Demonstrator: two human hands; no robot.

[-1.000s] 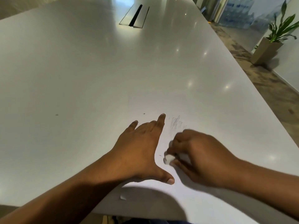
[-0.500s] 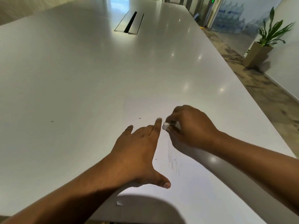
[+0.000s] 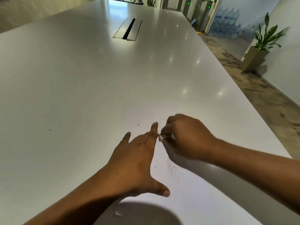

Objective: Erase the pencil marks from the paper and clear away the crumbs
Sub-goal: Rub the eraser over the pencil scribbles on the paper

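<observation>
Your left hand (image 3: 138,159) lies flat on the paper (image 3: 194,200); your right hand (image 3: 186,137) pinches the eraser (image 3: 162,137). Marks (image 3: 172,172) and crumbs (image 3: 155,167) are not yet cleared.

Looks like an office meeting room. Very long shiny white bench (image 3: 81,82) with a flat grey metal hatch with a black slot (image 3: 128,30) set in the middle. Brown patchy carpet floor (image 3: 259,93) beside it, plus a tall green leafy plant in a tan square pot (image 3: 255,57). Far off, grey entry gates with small green lights (image 3: 188,4) and big blue water bottles (image 3: 227,21) stacked behind glass.
</observation>
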